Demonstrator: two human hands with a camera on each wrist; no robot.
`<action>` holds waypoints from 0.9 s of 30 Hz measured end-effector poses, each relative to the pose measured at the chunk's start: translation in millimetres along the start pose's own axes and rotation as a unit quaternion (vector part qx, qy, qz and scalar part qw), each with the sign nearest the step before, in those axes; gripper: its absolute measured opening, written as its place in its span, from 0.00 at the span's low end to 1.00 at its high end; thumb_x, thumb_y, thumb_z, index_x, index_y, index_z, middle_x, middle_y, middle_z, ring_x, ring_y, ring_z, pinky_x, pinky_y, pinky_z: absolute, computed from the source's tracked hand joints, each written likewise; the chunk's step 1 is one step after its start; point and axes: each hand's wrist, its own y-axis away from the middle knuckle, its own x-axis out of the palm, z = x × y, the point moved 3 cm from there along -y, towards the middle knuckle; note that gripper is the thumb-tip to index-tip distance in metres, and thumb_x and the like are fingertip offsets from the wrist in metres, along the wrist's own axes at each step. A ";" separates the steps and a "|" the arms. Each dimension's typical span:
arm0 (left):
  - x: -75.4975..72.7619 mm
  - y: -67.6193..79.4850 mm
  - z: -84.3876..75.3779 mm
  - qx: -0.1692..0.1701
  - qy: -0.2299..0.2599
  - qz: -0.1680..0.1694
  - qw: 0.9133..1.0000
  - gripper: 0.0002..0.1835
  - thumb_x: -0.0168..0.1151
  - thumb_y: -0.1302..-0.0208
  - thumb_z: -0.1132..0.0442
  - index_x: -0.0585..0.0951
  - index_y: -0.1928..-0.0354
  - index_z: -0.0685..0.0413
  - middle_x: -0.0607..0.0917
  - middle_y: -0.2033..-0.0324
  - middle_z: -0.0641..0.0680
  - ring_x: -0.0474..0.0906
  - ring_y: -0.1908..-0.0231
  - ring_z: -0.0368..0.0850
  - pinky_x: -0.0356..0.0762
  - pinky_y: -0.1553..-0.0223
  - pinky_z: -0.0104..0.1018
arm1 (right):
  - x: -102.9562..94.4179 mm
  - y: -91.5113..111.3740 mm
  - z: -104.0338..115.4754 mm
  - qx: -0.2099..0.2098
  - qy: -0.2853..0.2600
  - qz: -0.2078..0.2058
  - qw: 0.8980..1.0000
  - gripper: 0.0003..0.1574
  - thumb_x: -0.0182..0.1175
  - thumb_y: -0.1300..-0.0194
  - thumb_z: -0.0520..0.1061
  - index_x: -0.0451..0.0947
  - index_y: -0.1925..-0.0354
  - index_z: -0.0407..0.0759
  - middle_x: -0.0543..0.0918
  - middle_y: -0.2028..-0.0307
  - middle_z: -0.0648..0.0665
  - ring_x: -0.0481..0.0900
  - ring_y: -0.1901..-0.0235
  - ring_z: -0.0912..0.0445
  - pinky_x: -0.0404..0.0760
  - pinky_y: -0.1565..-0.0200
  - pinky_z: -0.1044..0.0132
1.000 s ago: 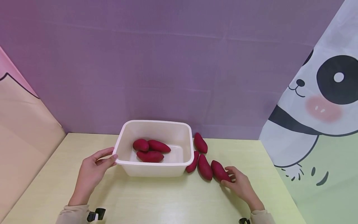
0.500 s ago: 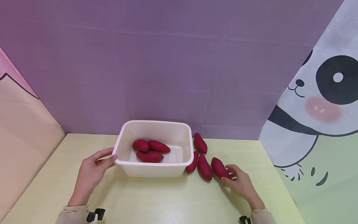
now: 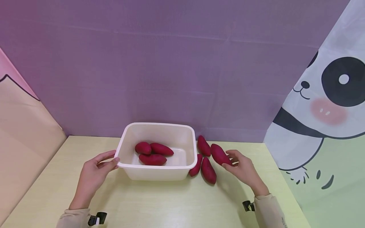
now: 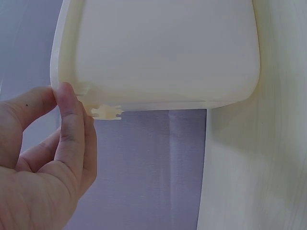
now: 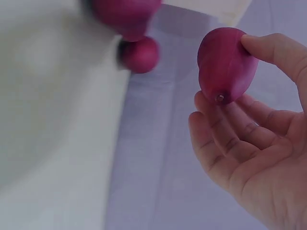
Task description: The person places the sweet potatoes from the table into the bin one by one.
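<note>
My left hand [image 3: 97,177] pinches the left rim of a white plastic tub [image 3: 156,173]; the left wrist view shows the thumb and fingers on either side of that rim [image 4: 56,62]. Inside the tub lie a few dark red sweet potatoes [image 3: 152,159], grouped toward its left half. To the right, my right hand [image 3: 243,167] holds another sweet potato [image 3: 220,154] by its near end, raised off the table. In the right wrist view, thumb and fingertips grip this sweet potato [image 5: 225,64] from opposite sides.
Three more sweet potatoes, among them a near one [image 3: 208,171] and a far one [image 3: 203,146], lie on the pale wooden table [image 3: 159,202] along the tub's right side. A purple backdrop [image 3: 171,79] stands behind the table; a panda-printed sheet [image 3: 328,95] is at right.
The right hand has lifted its sweet potato off the table and moved it up, away from the person and slightly left. The left hand and the tub stay in place.
</note>
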 end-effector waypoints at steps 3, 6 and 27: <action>-0.6 0.6 0.2 0.001 0.001 0.001 1.000 0.26 0.68 0.33 0.56 0.79 0.39 0.65 0.85 0.50 0.60 0.86 0.65 0.36 0.84 0.59 0.25 | -5.7 -15.9 18.3 -0.029 0.000 0.007 1.000 0.29 0.72 0.40 0.40 0.76 0.42 0.36 0.85 0.57 0.44 0.84 0.61 0.52 0.87 0.58 0.58; -0.5 1.0 0.3 0.002 0.005 0.002 1.000 0.26 0.68 0.32 0.57 0.79 0.39 0.66 0.83 0.47 0.65 0.86 0.64 0.35 0.84 0.59 0.26 | -8.8 -33.1 37.4 -0.054 0.002 0.018 0.998 0.30 0.72 0.40 0.41 0.75 0.42 0.35 0.85 0.56 0.43 0.83 0.60 0.51 0.87 0.57 0.56; 0.4 -0.1 -0.8 0.005 -0.014 0.001 1.000 0.26 0.68 0.32 0.57 0.78 0.39 0.67 0.84 0.50 0.66 0.86 0.65 0.35 0.85 0.59 0.28 | 53.3 -156.4 167.9 -0.139 0.021 0.174 0.975 0.32 0.70 0.38 0.48 0.75 0.39 0.39 0.83 0.49 0.44 0.81 0.53 0.52 0.83 0.50 0.62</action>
